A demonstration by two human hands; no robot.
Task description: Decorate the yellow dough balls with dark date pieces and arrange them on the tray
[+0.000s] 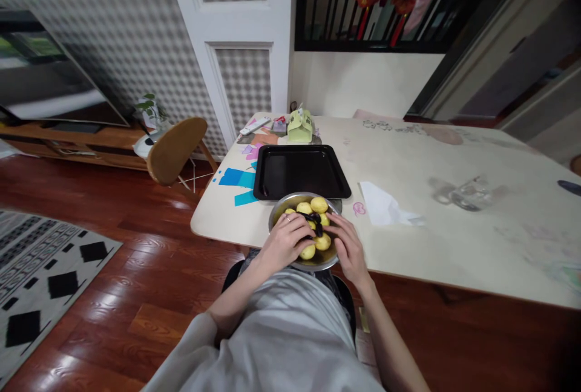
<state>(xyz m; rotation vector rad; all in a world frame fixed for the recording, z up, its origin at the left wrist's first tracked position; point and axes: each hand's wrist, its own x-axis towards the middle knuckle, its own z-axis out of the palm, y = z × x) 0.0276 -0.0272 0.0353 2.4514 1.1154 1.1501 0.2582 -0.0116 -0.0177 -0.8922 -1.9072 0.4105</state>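
A steel bowl (278,209) at the table's near edge holds several peeled yellow potatoes (319,204). On top of them lies a small black object (318,230), perhaps a peeler; its kind is not clear. My left hand (287,238) reaches over the bowl's left side, its fingers bent around the black object's near end, with a ring on one finger. From the right side my right hand (348,245) leans over the rim. Its fingers are apart and stretched toward the black object, their tips close to it. Part of the potatoes is hidden under both hands.
A black baking tray (302,171) stands just behind the bowl on the white table (436,247). Farther back are a green tissue holder (300,126) and a white remote (255,126). A paper sheet (385,203) and a clear glass (472,193) lie to the right.
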